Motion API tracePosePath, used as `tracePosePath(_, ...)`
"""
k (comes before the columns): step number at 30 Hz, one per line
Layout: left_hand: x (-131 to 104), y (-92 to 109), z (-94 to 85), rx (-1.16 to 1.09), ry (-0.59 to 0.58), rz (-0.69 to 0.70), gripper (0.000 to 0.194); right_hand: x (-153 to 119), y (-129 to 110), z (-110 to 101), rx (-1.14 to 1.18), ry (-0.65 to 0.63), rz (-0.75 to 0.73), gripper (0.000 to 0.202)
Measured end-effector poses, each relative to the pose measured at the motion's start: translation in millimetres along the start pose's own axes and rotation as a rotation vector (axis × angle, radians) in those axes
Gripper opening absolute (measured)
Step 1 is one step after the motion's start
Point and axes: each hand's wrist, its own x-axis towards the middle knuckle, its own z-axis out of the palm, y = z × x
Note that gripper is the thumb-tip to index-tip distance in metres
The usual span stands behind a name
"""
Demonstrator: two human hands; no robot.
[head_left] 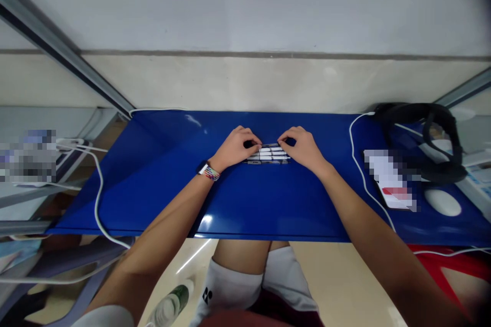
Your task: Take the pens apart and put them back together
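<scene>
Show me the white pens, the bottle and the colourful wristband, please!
White pens (271,154): head view, middle of their barrels.
Bottle (172,304): head view, its side.
Colourful wristband (210,171): head view, its patterned strap.

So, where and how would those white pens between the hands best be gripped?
Probably by both ends together, the left hand coming in from the left and the right hand from the right. The white pens are slim and lie side by side on the blue table, lengths running roughly left to right, so squeezing inward from the ends should keep the row together.
</scene>
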Motion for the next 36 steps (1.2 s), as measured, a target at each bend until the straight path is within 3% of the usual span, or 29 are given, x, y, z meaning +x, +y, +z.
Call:
tracePosePath(30, -0.2, -2.0, -1.1, 0.053, -0.032, 0.034, 0.015, -4.3, -10.3, -4.8, -0.103, -0.018, 0.008, 0.013)
tracePosePath(33, -0.5, 0.1, -2.3, 0.058, -0.039, 0.013, 0.017, -5.5, -15.3, -4.4, -0.091, 0.033, -0.067, 0.012)
tracePosePath(36, -0.9, 0.3, -3.0, 0.059, -0.030, -0.001, 0.019, -7.9, -27.2, -4.5, -0.044, 0.007, -0.236, 0.011)
